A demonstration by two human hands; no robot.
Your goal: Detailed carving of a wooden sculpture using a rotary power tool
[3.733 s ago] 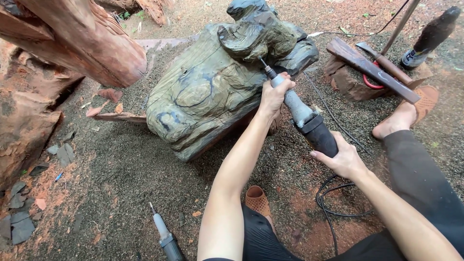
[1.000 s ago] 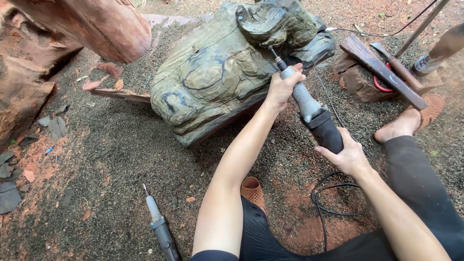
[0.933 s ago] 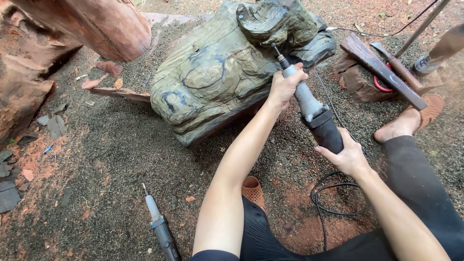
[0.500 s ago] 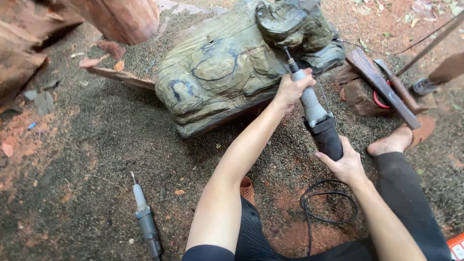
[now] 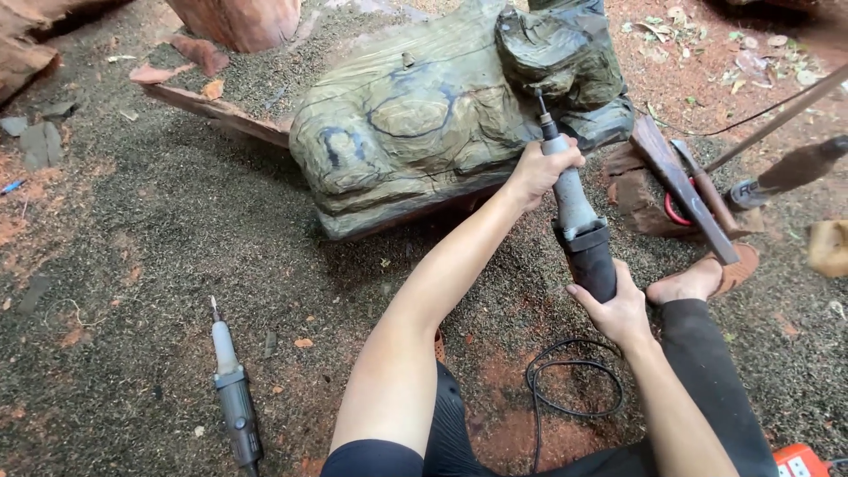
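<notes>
Now both hands grip the grinder point(image 5: 579, 221): left hand point(image 5: 539, 168) wrapped round its nose, right hand point(image 5: 614, 305) closed on the rear, tool slanting up-left, bit touching the carved log point(image 5: 424, 115) on the ground

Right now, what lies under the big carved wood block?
Under the carved wood block shows a flat wooden slab sticking out at its left, resting on gritty ground. Its shadowed underside hides everything else beneath.

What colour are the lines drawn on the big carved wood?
Dark blue lines on the greenish-grey carved wood block, seen in the head view.
</notes>
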